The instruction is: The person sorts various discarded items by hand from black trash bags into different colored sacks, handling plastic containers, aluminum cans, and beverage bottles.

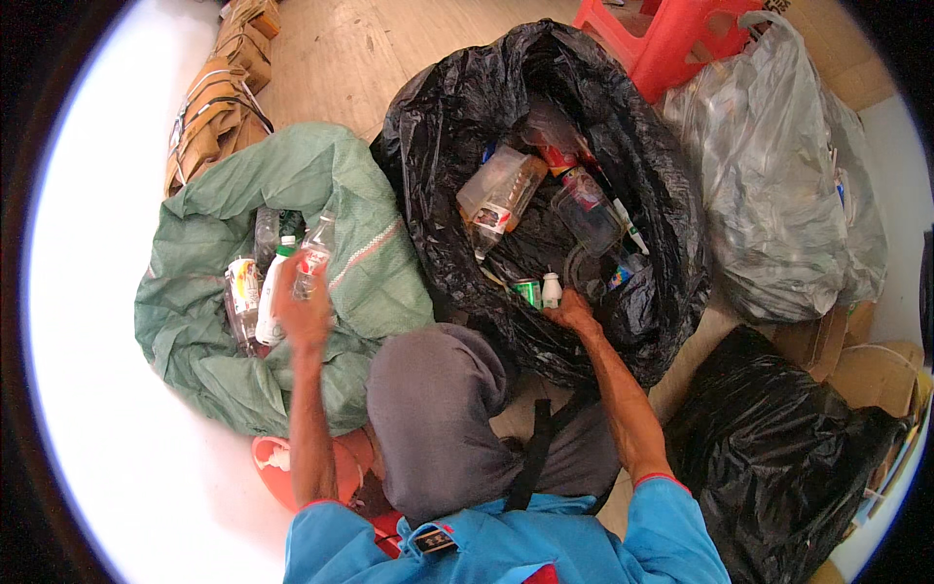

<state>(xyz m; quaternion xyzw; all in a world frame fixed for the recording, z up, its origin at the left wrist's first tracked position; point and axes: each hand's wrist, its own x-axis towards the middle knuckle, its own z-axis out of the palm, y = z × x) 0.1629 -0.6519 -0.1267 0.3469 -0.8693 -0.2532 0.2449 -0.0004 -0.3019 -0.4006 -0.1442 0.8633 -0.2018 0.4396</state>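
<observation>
My left hand point(303, 306), blurred by motion, is over the mouth of a green woven sack point(379, 274). A clear plastic bottle point(318, 233) with a red and white label overlaps its fingers; whether they grip it is unclear. Beside it in the sack lie a white bottle point(270, 314) with a green neck and a bottle with a white and yellow label point(245, 281). Inside a black plastic bag point(430, 139), my right hand point(573, 310) is next to a small white bottle point(552, 290) and a green can point(527, 292). Its fingertips are hidden.
The black bag also holds a clear bottle with brownish liquid point(507, 201) and a clear plastic container point(587, 215). A red plastic stool point(664, 44), a full grey bag point(766, 168) and another black bag point(773, 467) stand right. Tied flattened cardboard point(219, 117) lies left.
</observation>
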